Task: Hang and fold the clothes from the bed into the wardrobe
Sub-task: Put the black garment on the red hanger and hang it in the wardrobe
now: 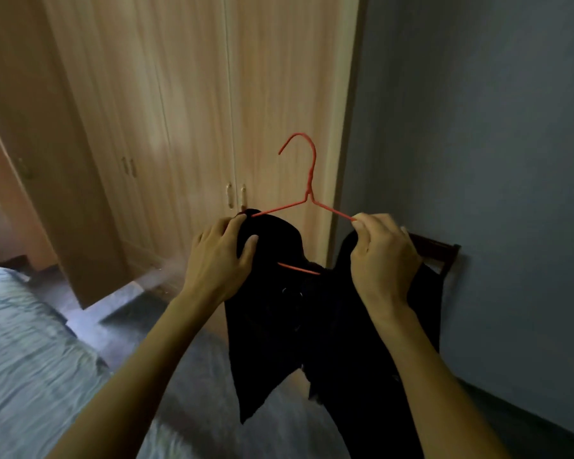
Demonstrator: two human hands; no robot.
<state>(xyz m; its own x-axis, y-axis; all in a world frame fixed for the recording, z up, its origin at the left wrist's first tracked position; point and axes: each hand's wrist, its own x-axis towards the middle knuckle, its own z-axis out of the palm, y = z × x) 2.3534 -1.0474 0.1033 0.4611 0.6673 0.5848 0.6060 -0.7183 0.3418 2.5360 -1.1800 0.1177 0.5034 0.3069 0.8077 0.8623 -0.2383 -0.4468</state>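
A black garment [299, 326] hangs in the air in front of me, partly threaded on a red wire hanger [309, 190] whose hook points up. My left hand [219, 260] grips the garment's left shoulder over the hanger's left arm. My right hand [381, 256] pinches the hanger's right end together with the garment's right shoulder. The hanger's bottom bar shows between my hands. The wooden wardrobe [193, 111] stands behind, its nearer pair of doors shut, with handles at mid height.
The bed [24, 342] with a light blue cover lies at the lower left. One wardrobe door [43, 154] at the left stands open. A dark wooden chair [441, 253] stands against the blue-grey wall [497, 144] on the right. Dark floor runs between bed and wardrobe.
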